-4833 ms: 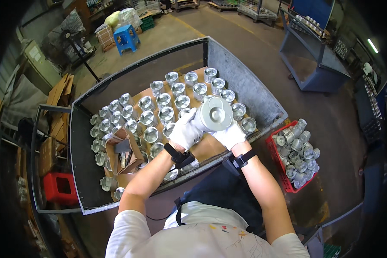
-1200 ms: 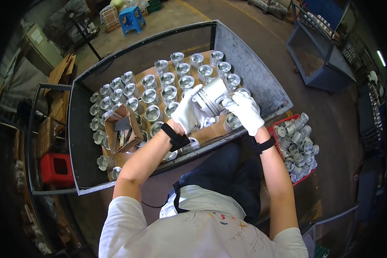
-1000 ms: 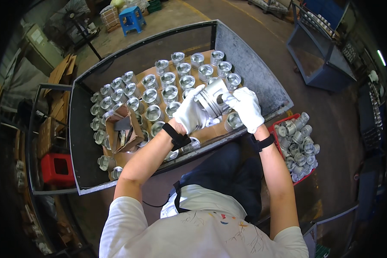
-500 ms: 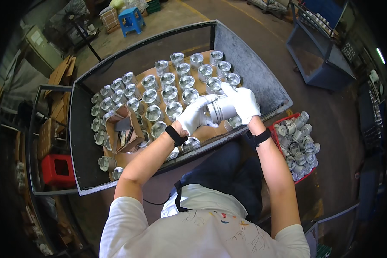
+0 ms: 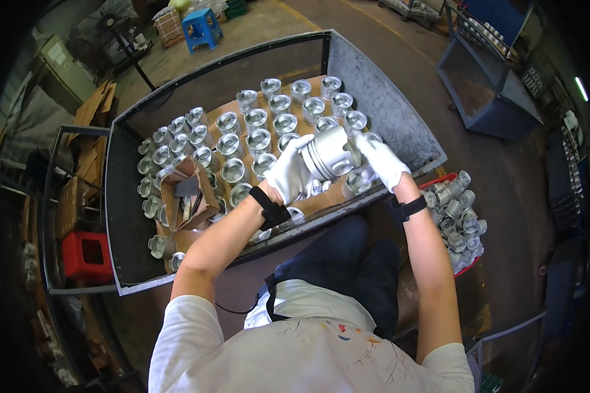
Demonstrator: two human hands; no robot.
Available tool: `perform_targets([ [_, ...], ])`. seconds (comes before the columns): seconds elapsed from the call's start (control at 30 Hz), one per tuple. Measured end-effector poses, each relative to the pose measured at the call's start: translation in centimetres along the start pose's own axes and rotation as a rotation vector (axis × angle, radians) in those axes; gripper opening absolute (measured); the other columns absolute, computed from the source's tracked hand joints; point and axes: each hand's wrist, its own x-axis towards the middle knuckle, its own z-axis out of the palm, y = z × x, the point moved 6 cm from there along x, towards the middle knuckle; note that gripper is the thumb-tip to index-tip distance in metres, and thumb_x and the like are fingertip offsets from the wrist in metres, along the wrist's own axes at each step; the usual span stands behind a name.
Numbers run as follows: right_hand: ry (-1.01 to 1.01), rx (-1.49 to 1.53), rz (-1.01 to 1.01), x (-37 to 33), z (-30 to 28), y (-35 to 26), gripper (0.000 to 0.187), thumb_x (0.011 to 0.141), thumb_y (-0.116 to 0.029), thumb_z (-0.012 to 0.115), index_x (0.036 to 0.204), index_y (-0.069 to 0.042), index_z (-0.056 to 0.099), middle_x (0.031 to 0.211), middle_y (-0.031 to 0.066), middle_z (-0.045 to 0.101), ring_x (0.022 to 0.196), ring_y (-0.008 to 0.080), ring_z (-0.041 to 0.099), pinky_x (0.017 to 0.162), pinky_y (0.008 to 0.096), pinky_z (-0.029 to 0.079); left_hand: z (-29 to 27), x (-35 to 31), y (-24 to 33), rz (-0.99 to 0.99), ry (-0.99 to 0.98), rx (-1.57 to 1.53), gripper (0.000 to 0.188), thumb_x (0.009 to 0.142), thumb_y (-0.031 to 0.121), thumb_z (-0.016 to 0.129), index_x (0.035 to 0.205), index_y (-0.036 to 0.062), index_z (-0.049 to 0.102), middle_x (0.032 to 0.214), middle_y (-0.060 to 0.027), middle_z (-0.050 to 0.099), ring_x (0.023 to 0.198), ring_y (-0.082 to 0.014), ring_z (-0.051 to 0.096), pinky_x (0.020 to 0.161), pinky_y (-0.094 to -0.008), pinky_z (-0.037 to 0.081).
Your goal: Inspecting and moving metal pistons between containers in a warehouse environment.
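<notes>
A silvery metal piston [image 5: 330, 156] lies tilted on its side above the cart, its ring grooves toward my left hand [image 5: 290, 175]. That gloved hand is closed around the grooved end. My right hand [image 5: 382, 162], gloved in white too, is just beyond the piston's other end with fingers spread, not gripping it; whether a fingertip touches cannot be told. Below both hands, several more pistons [image 5: 258, 142] stand in rows on brown cardboard [image 5: 321, 208] inside the grey metal cart [image 5: 393, 105]. The hands hide part of the nearest rows.
Among the pistons at the left sits a small open cardboard box [image 5: 203, 206] with tools inside. On the floor at my right, a red crate [image 5: 463, 268] is heaped with pistons. A red stool [image 5: 87, 257] stands left of the cart, a blue stool [image 5: 201, 30] beyond it.
My right hand has let go of the piston and moved right, away from it. The piston now shows its side and pin hole, still held in my left hand.
</notes>
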Motion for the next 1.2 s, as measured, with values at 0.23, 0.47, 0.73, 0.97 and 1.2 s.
perform_targets([
  [0.23, -0.087, 0.349, -0.154, 2.4, 1.7, 2.9, 0.025, 0.094, -0.020, 0.064, 0.113, -0.003, 0.066, 0.092, 0.0016, 0.065, 0.080, 0.0089, 0.060, 0.065, 0.0268, 0.049, -1.6, 0.6, 0.8, -0.023, 0.179, 0.190, 0.058, 0.097, 0.052, 0.040, 0.136, 0.0100, 0.050, 0.113, -0.0146, 0.067, 0.083, -0.0246, 0.070, 0.050, -0.0324, 0.057],
  [0.47, 0.294, -0.720, -0.316, 1.3, 2.0, 1.0, 0.027, 0.091, -0.031, 0.052, 0.097, -0.007, 0.065, 0.096, 0.0232, 0.068, 0.089, 0.0421, 0.065, 0.080, 0.0527, 0.049, -0.8, 0.1, 2.8, -0.180, 0.364, 1.015, 0.042, 0.091, 0.038, 0.065, 0.115, 0.0032, 0.065, 0.067, -0.0054, 0.064, 0.041, -0.0114, 0.053, 0.037, -0.0242, 0.040],
  [0.73, 0.250, -1.041, -0.183, 0.4, -0.8, 2.9, 0.025, 0.097, -0.022, 0.047, 0.117, -0.015, 0.061, 0.112, 0.0127, 0.066, 0.093, 0.0335, 0.067, 0.078, 0.0454, 0.052, -10.4, 2.6, -2.5, -0.233, 0.489, 0.719, 0.025, 0.086, 0.002, 0.056, 0.110, -0.0053, 0.060, 0.077, -0.0124, 0.067, 0.050, -0.0181, 0.063, 0.037, -0.0302, 0.049],
  [0.97, 0.427, -0.923, -0.133, 0.1, -1.5, 5.9, 0.035, 0.097, -0.042, 0.047, 0.094, -0.015, 0.069, 0.088, 0.0142, 0.071, 0.083, 0.0340, 0.067, 0.075, 0.0462, 0.051, -20.1, 5.2, -10.0, -0.472, 0.641, 0.559, 0.017, 0.087, -0.003, 0.057, 0.103, -0.0094, 0.057, 0.086, -0.0218, 0.068, 0.061, -0.0304, 0.069, 0.047, -0.0321, 0.056],
  [1.2, 0.517, -0.969, -0.232, 0.3, -1.5, 5.9, 0.027, 0.094, -0.035, 0.052, 0.086, -0.016, 0.069, 0.072, 0.0130, 0.068, 0.065, 0.0333, 0.066, 0.066, 0.0456, 0.052, -23.6, 6.6, -14.4, -0.576, 0.844, 0.530, 0.006, 0.082, -0.009, 0.060, 0.087, -0.0102, 0.063, 0.081, -0.0240, 0.068, 0.064, -0.0320, 0.070, 0.051, -0.0389, 0.058],
])
